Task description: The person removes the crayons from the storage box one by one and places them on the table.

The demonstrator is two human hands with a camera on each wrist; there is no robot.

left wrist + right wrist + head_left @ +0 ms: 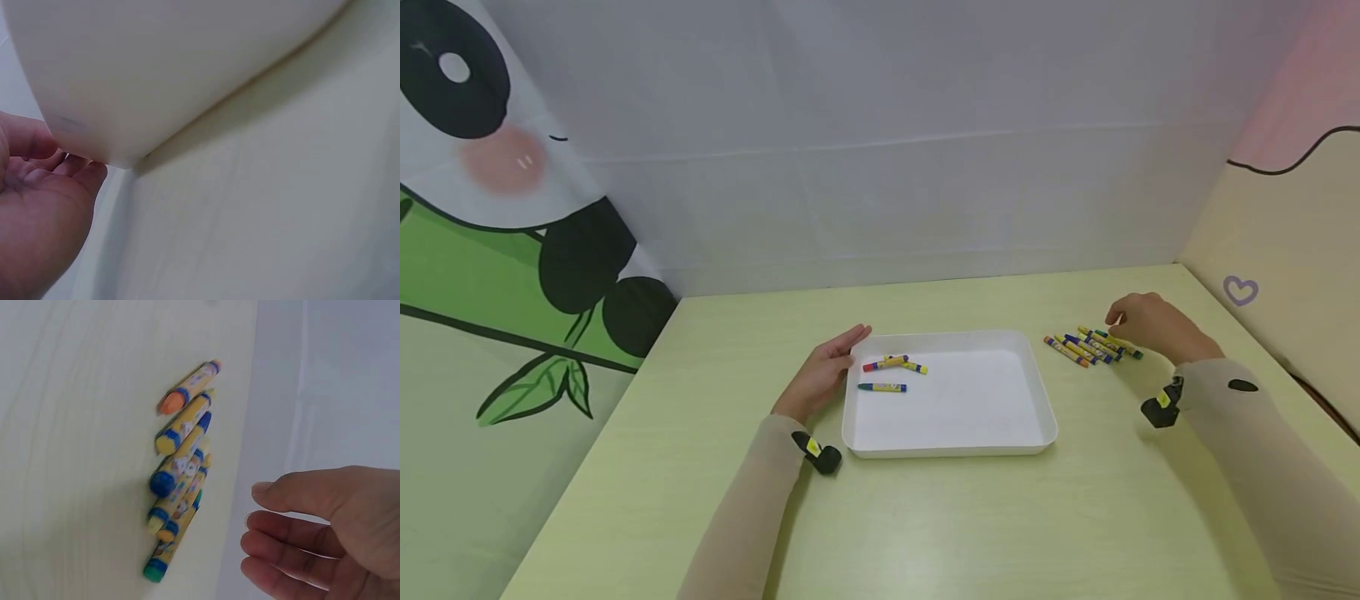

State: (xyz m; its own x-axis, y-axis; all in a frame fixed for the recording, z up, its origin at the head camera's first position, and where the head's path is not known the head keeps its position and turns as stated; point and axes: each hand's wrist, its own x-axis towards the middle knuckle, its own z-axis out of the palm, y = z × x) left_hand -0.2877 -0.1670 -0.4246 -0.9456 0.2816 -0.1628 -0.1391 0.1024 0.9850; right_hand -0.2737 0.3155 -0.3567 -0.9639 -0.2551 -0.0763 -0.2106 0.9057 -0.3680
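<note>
My left hand (822,373) is at the left side of a white tray (970,400), its fingers extended and touching the tray's edge near the far left corner. In the left wrist view the hand (47,206) meets that corner; part of the fingers is hidden. Inside the tray lie a red crayon (880,365), a yellow crayon (917,367) partly under it, and a dark green crayon (883,387). My right hand (1161,325) hovers beside a row of several crayons (1090,346) on the table. Its fingers are loosely bent and hold nothing in the right wrist view.
The crayons right of the tray include an orange crayon (190,386), a blue crayon (181,459) and a green crayon (165,553), some overlapping. A pale table (925,525) meets a white cloth wall (887,208) behind. Printed panels stand at both sides.
</note>
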